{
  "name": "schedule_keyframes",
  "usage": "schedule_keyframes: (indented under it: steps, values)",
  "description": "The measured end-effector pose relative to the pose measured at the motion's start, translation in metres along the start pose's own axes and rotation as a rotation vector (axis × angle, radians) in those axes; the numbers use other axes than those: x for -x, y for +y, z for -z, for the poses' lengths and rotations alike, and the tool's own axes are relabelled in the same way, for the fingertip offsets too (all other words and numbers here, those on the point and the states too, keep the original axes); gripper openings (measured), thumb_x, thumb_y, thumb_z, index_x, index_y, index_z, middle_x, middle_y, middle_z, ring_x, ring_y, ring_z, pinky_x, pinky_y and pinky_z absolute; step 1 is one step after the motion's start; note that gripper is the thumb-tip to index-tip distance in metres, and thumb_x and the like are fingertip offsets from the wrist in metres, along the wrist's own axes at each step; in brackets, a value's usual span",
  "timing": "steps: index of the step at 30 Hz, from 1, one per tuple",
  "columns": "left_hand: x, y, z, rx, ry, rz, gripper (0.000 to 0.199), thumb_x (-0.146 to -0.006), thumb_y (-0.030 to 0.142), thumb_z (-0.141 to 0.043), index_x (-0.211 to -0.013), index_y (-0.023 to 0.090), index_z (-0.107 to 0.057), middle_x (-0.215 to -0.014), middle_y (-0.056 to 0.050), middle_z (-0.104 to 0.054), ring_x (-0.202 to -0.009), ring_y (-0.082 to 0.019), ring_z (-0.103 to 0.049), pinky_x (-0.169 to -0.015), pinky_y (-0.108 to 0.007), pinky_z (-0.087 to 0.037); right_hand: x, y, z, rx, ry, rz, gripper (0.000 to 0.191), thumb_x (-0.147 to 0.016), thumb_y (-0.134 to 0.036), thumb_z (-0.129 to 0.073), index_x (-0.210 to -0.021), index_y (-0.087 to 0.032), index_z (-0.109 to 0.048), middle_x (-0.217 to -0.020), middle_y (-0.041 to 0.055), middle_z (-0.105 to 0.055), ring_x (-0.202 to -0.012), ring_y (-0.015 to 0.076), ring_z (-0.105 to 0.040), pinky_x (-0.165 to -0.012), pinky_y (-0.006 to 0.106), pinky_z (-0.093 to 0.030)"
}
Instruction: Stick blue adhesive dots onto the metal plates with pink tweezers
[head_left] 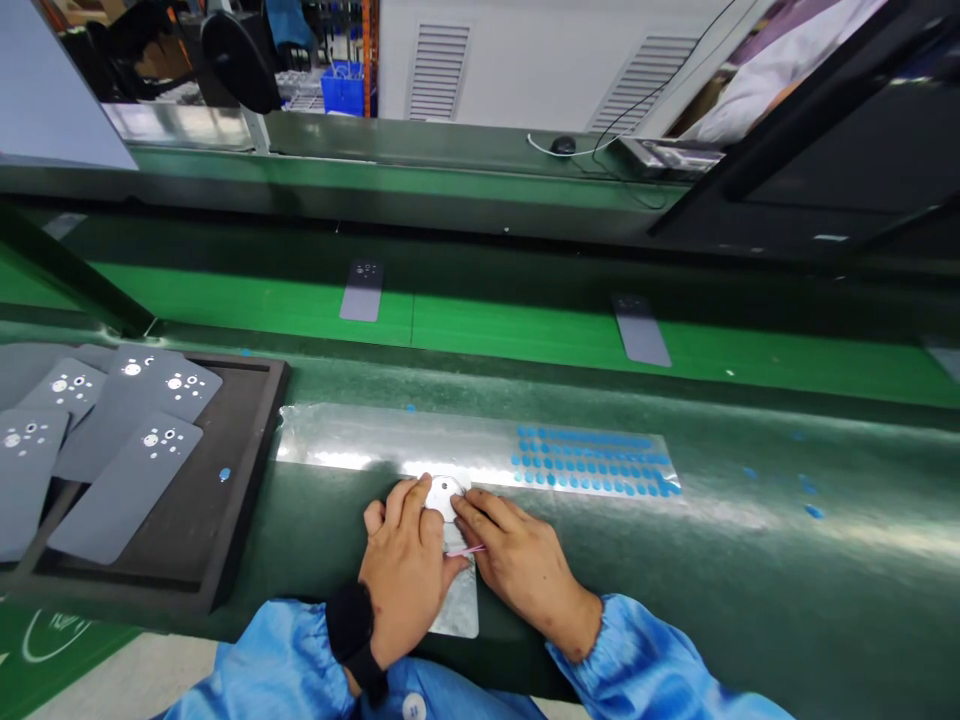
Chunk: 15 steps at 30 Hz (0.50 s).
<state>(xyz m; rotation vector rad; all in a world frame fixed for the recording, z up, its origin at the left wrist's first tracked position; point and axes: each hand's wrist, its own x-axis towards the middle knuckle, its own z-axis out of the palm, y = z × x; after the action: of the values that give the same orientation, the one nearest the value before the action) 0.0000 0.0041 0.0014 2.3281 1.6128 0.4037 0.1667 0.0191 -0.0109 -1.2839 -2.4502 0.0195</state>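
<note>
So right now I'm working dead centre on the green worktop (750,560), with my left hand (401,570) and my right hand (523,565) both coming in on a shiny round disc (444,497). My fingers (409,505) are closed in narrow around it from both sides, and it looks like I'm pinching it rather than just resting on it, though my hands hide part of it. It's sitting at the top end of a grey panel (455,605), which is lying flat on the worktop under my wrists, probably so I'm getting a solid surface to press against. There's a thin pink strip (465,551) poking out between my hands, but I can't tell what it is. Just past my fingertips, a sheet of blue dots (592,462) is lying flat on a shiny backing, close enough that I'm not having to stretch. Off to my left, a black tray (259,440) is holding more grey panels (127,490) with holes in them, keeping them together and within reach, while other panels (361,290) are sitting on the green conveyor belt (262,305) beyond.
</note>
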Motion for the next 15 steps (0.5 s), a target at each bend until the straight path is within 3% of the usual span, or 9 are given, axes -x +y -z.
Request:
schedule_keyframes:
  steps: [3, 9, 15]
  values:
    - [0.000, 0.000, 0.000, -0.001, -0.005, 0.003, 0.030, -0.076, 0.038, -0.073, -0.089, 0.016, -0.057, -0.130, -0.016, -0.055, -0.118, -0.033, -0.047, -0.085, -0.052, -0.043, 0.003, -0.002, -0.001, 0.011, 0.017, -0.011, 0.028, -0.093, -0.017, -0.045, -0.108, -0.014, -0.068, -0.096, 0.0120, -0.070, -0.081, 0.0185, -0.067, -0.069, 0.028, -0.054]
    - [0.000, -0.001, -0.001, 0.013, -0.009, -0.007, 0.029, -0.076, 0.035, -0.073, -0.092, 0.016, -0.057, -0.131, -0.017, -0.054, -0.119, -0.033, -0.046, -0.085, -0.053, -0.043, 0.002, -0.005, 0.000, 0.028, -0.083, -0.050, 0.030, -0.091, -0.015, -0.044, -0.109, -0.016, -0.068, -0.100, 0.0122, -0.069, -0.083, 0.0198, -0.067, -0.070, 0.030, -0.056]
    - [0.000, -0.001, 0.000, 0.020, -0.005, 0.001, 0.031, -0.074, 0.031, -0.075, -0.094, 0.015, -0.057, -0.130, -0.016, -0.054, -0.119, -0.033, -0.046, -0.086, -0.053, -0.042, -0.012, 0.003, 0.008, -0.236, -0.051, -0.216, 0.027, -0.090, -0.017, -0.045, -0.108, -0.017, -0.065, -0.101, 0.0099, -0.066, -0.089, 0.0183, -0.067, -0.076, 0.028, -0.057]
